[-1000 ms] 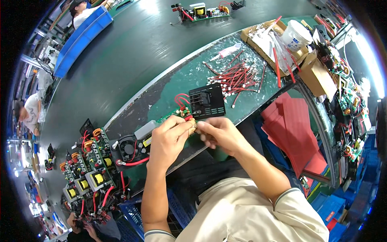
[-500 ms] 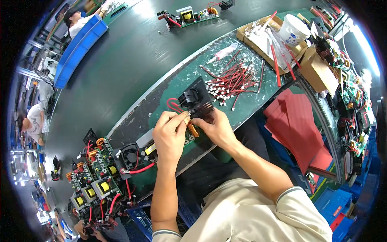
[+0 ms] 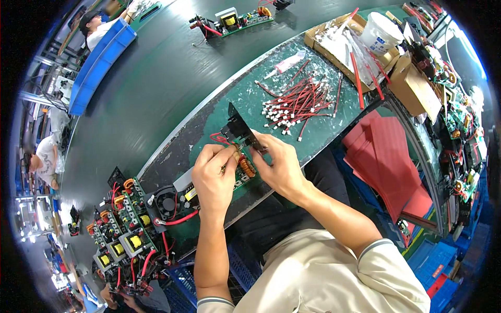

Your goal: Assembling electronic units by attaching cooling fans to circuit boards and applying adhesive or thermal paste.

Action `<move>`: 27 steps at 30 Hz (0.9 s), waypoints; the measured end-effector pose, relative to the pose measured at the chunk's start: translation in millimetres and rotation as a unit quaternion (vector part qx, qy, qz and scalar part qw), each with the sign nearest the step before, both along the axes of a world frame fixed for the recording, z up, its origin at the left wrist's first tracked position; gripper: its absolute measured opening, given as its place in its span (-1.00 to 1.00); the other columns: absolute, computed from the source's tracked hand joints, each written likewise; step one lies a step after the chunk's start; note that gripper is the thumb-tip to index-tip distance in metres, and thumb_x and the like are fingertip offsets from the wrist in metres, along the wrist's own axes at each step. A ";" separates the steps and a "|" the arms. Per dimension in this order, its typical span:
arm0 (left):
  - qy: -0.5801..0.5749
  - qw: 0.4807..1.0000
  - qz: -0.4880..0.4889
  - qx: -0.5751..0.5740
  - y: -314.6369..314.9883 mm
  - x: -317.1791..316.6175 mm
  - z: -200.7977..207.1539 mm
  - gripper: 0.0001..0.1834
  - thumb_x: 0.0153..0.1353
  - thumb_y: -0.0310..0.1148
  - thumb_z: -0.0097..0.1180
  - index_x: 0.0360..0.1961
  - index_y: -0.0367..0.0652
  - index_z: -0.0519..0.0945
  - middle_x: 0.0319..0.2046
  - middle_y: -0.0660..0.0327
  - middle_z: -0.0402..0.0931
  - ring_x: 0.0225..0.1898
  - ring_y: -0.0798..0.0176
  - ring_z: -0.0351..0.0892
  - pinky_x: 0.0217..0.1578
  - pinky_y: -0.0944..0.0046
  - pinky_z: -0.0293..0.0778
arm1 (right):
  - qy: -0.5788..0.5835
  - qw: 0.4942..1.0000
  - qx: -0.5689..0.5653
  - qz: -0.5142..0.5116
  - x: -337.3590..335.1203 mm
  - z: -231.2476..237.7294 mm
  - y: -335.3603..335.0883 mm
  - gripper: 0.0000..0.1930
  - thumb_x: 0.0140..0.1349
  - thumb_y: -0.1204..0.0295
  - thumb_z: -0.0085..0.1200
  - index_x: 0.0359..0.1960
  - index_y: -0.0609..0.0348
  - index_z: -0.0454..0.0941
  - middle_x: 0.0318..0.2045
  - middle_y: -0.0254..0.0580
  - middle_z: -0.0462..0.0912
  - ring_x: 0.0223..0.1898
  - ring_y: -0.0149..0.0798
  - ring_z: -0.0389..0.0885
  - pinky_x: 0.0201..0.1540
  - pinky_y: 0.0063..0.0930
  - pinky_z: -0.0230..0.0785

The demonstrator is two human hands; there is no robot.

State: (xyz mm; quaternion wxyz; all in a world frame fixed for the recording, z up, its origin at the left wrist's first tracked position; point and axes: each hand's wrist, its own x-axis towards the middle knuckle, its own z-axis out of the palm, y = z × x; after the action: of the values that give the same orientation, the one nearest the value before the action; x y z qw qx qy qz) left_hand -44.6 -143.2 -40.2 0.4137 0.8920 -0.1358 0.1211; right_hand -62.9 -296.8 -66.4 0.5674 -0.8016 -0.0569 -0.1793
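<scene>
A black end panel (image 3: 241, 128) with a black socket on its inner side stands tilted at the end of a circuit board (image 3: 243, 180). My right hand (image 3: 280, 166) grips the panel's lower edge between thumb and fingers. Close beside it, my left hand (image 3: 213, 175) is closed in a pinch near the panel's foot; whatever is between its fingertips is too small to make out. Red wires (image 3: 219, 137) loop behind the fingertips. A copper-wound coil (image 3: 247, 167) shows on the board between my hands. At the board's other end sits a black fan (image 3: 167, 203) with a thick red cable (image 3: 182, 219).
Red-black leads with white plugs (image 3: 298, 104) lie piled beyond my right hand, near a glue tube (image 3: 288, 63). A carton (image 3: 334, 55) and white bucket (image 3: 380, 34) stand far right. Several board assemblies (image 3: 125, 229) crowd the left; another (image 3: 232, 22) rests on the belt (image 3: 167, 68).
The panel has turned more edge-on and shifted slightly left, along with both hands. The assembly on the far belt has moved a little left.
</scene>
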 end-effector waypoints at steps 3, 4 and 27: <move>-0.006 1.000 -0.003 -0.011 -1.1 0.0 0.7 -0.85 0.00 -0.61 0.24 -0.35 -0.25 0.67 -0.44 0.13 0.53 -0.45 0.13 0.56 -0.40 0.21 0.47 | 0.005 1.000 0.007 0.002 -0.7 -0.1 -0.1 -0.62 0.16 0.63 0.12 0.07 0.34 0.50 -0.25 0.09 0.64 -0.23 -0.04 0.66 -0.16 -0.33 0.48; -0.006 1.000 -0.002 -0.011 -1.4 -0.3 0.0 -0.85 0.00 -0.61 0.24 -0.35 -0.25 0.67 -0.44 0.13 0.53 -0.45 0.13 0.56 -0.40 0.21 0.47 | 0.009 1.000 0.005 0.006 -1.3 0.4 0.2 -0.61 0.16 0.64 0.11 0.07 0.34 0.50 -0.25 0.09 0.63 -0.23 -0.02 0.66 -0.15 -0.34 0.48; -0.024 0.999 0.014 -0.045 1.9 -5.8 2.5 -0.82 0.03 -0.68 0.23 -0.29 -0.32 0.67 -0.40 0.16 0.54 -0.47 0.28 0.52 -0.45 0.33 0.42 | -0.042 0.999 -0.026 -0.007 -1.4 2.9 3.5 -0.58 0.16 0.66 0.10 0.10 0.33 0.49 -0.19 0.10 0.64 -0.24 -0.07 0.66 -0.13 -0.36 0.48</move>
State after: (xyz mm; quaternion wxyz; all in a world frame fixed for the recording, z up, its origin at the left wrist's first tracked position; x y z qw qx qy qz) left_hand -50.3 -141.3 -37.7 0.4481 0.8712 -0.1279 0.1542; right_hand -64.3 -293.3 -63.5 0.5424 -0.8080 -0.0801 -0.2155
